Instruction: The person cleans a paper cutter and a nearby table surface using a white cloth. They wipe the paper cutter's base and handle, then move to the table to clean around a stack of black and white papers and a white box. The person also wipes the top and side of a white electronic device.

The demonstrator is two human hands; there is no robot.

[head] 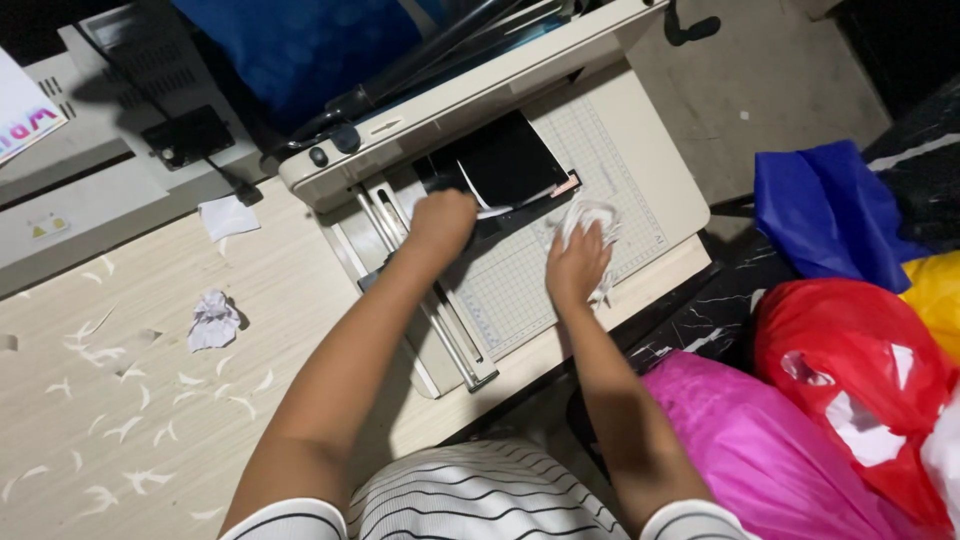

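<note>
Surface: pale wood-grain bench (pixel 150 330), littered with thin white paper trimmings (pixel 110 430).
Far left: grey machine (pixel 90 190) along the bench's back edge, a small white paper scrap (pixel 228 216) just beside it.
Left of centre: crumpled white paper ball (pixel 214 320) lying on the bench, well apart from both hands.
Centre: cream paper guillotine (pixel 500 200) with a gridded bed and a black lever arm (pixel 420 62) raised at the back.
Stack: dark-covered sheets (pixel 505 165) lying on the grid, tucked under the clamp bar.
Left hand (pixel 440 225): closed in a loose fist, resting at the near edge of the dark stack; whether it grips anything cannot be told.
Right hand (pixel 577 265): fingers clamped on a crumpled white wad of paper (pixel 592 218), pressed on the grid just right of the stack.
Right side: blue (pixel 830 215), red (pixel 850 370) and pink (pixel 760 450) plastic bags piled beside the bench.
</note>
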